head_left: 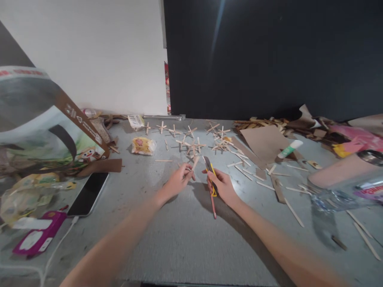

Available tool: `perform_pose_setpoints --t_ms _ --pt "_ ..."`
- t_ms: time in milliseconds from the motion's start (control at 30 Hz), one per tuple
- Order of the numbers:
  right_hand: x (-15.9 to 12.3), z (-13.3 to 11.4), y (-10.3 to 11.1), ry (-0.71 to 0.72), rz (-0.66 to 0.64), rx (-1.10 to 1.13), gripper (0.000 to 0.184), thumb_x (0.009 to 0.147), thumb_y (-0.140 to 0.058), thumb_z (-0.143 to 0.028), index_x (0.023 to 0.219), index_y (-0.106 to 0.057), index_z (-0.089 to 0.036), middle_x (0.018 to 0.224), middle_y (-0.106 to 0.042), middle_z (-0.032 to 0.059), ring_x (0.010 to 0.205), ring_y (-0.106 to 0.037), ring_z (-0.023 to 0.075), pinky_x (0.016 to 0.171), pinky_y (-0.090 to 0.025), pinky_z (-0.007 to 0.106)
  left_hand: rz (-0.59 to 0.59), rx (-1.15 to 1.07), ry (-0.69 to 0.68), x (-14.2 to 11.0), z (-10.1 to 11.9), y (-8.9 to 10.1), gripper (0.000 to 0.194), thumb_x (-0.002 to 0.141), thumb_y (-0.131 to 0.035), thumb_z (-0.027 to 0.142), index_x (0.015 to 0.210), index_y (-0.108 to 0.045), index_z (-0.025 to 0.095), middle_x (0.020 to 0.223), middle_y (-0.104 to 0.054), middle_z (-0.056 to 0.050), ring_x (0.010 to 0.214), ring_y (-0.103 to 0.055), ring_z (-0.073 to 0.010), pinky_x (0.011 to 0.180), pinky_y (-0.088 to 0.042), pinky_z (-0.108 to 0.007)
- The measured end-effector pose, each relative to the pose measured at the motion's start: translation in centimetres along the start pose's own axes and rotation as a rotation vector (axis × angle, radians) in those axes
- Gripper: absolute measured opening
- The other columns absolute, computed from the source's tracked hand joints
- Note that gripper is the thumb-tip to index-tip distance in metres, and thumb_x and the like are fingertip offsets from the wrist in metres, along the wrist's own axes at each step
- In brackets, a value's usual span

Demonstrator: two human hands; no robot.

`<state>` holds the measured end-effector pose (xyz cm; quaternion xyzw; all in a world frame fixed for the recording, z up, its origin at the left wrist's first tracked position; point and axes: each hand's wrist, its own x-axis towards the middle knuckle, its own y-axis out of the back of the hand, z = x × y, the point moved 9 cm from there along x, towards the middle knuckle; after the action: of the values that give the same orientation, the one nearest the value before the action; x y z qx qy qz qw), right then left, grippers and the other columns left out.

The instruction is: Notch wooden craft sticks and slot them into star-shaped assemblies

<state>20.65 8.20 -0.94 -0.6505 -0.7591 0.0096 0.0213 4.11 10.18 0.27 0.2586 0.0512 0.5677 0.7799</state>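
Note:
My left hand (pixel 181 177) is closed on a short wooden craft stick (pixel 195 162), which points up and away from me. My right hand (pixel 222 184) grips a yellow and black utility knife (pixel 213 177) with its blade out, pointing forward. Below the knife, a thin pinkish-red stick (pixel 213 206) sticks out from under my right hand; whether I hold it too, I cannot tell. Just beyond both hands stand several small star-shaped pieces (pixel 191 148) made of crossed craft sticks.
Loose craft sticks (pixel 243 172) lie to the right, around brown cardboard (pixel 260 141) and a glue stick (pixel 290 149). A pink bottle (pixel 344 169) stands far right. On the left are a phone (pixel 89 194), a magenta case (pixel 40 233) and a wrapped snack (pixel 143 146).

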Motion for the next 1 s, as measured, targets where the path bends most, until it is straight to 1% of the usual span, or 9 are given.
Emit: perform_pose_setpoints --t_ms 67,200,367,500,600,700,767,833,1000 --pt "-0.3 0.1 -0.5 -0.019 -0.019 -0.017 0.05 0.085 -0.065 -0.073 0.095 -0.059 -0.024 0.054 -0.054 -0.0066 0.04 -0.047 0.0135 0.038 -0.041 0.026 -0.02 -0.007 0.001 -0.1 0.3 -0.2 0.03 0.106 -0.048 0.043 0.12 -0.059 0.019 0.086 -0.077 -0.007 0.083 -0.072 -0.0222 0.085 -0.055 -0.037" --pt "-0.7 0.1 -1.3 -0.027 -0.061 -0.041 0.046 0.085 -0.065 -0.07 0.098 -0.055 -0.026 0.054 -0.06 -0.0058 0.039 -0.049 0.0142 0.036 -0.041 0.026 0.041 0.009 0.008 0.1 0.0 0.5 0.035 0.105 -0.049 0.041 0.132 -0.056 0.019 0.081 -0.077 -0.004 0.077 -0.071 -0.0209 0.085 -0.054 -0.037" --pt "-0.7 0.4 -1.6 -0.057 -0.085 -0.039 0.044 0.085 -0.066 -0.067 0.101 -0.057 -0.027 0.054 -0.059 -0.0068 0.038 -0.051 0.0151 0.036 -0.042 0.026 0.103 0.008 0.004 0.1 -0.5 1.0 0.033 0.104 -0.05 0.037 0.13 -0.054 0.018 0.078 -0.077 -0.004 0.082 -0.074 -0.0218 0.089 -0.053 -0.039" --pt "-0.6 0.6 -1.4 -0.033 -0.086 -0.049 0.042 0.087 -0.065 -0.065 0.102 -0.06 -0.026 0.055 -0.06 -0.006 0.039 -0.051 0.015 0.037 -0.041 0.026 0.123 -0.002 0.008 0.4 -1.0 1.1 0.032 0.103 -0.052 0.039 0.128 -0.052 0.018 0.079 -0.077 -0.005 0.08 -0.074 -0.0212 0.087 -0.053 -0.037" --pt "-0.1 0.5 -1.2 -0.008 -0.098 -0.093 0.042 0.089 -0.063 -0.063 0.109 -0.063 -0.025 0.057 -0.06 -0.0055 0.04 -0.051 0.0157 0.039 -0.042 0.027 0.138 -0.053 0.064 1.7 -2.1 1.2 0.032 0.103 -0.052 0.04 0.127 -0.049 0.019 0.079 -0.077 -0.004 0.072 -0.071 -0.0188 0.079 -0.054 -0.034" --pt "1.1 -0.3 -1.0 0.053 -0.124 -0.224 0.036 0.092 -0.061 -0.057 0.107 -0.064 -0.025 0.06 -0.061 -0.0042 0.044 -0.053 0.0158 0.043 -0.044 0.027 0.133 -0.095 0.132 3.7 -3.3 1.5 0.033 0.101 -0.054 0.042 0.126 -0.048 0.021 0.077 -0.075 -0.001 0.066 -0.069 -0.0182 0.069 -0.052 -0.031" --pt "2.2 -0.9 -1.0 0.097 -0.159 -0.303 0.03 0.094 -0.057 -0.053 0.097 -0.064 -0.024 0.062 -0.062 -0.0028 0.047 -0.054 0.0153 0.046 -0.044 0.027 0.104 -0.063 0.108 5.3 -3.4 1.7 0.032 0.099 -0.058 0.04 0.124 -0.049 0.021 0.075 -0.075 0.0 0.069 -0.07 -0.0193 0.071 -0.053 -0.032" --pt "3.5 -1.2 -1.1 0.119 -0.189 -0.341 0.028 0.096 -0.055 -0.05 0.095 -0.064 -0.023 0.063 -0.063 -0.002 0.048 -0.054 0.0149 0.049 -0.043 0.027 0.1 -0.068 0.099 6.7 -3.7 2.0 0.032 0.098 -0.059 0.039 0.122 -0.049 0.021 0.074 -0.074 -0.001 0.07 -0.072 -0.0204 0.074 -0.053 -0.034" --pt "7.5 -1.1 -1.2 0.165 -0.154 -0.387 0.032 0.096 -0.053 -0.05 0.104 -0.067 -0.023 0.063 -0.061 -0.0027 0.05 -0.053 0.0158 0.051 -0.042 0.027 0.203 -0.194 0.146 8.8 -5.7 3.2 0.032 0.098 -0.06 0.041 0.119 -0.046 0.021 0.074 -0.073 0.0 0.067 -0.071 -0.0193 0.072 -0.054 -0.033"
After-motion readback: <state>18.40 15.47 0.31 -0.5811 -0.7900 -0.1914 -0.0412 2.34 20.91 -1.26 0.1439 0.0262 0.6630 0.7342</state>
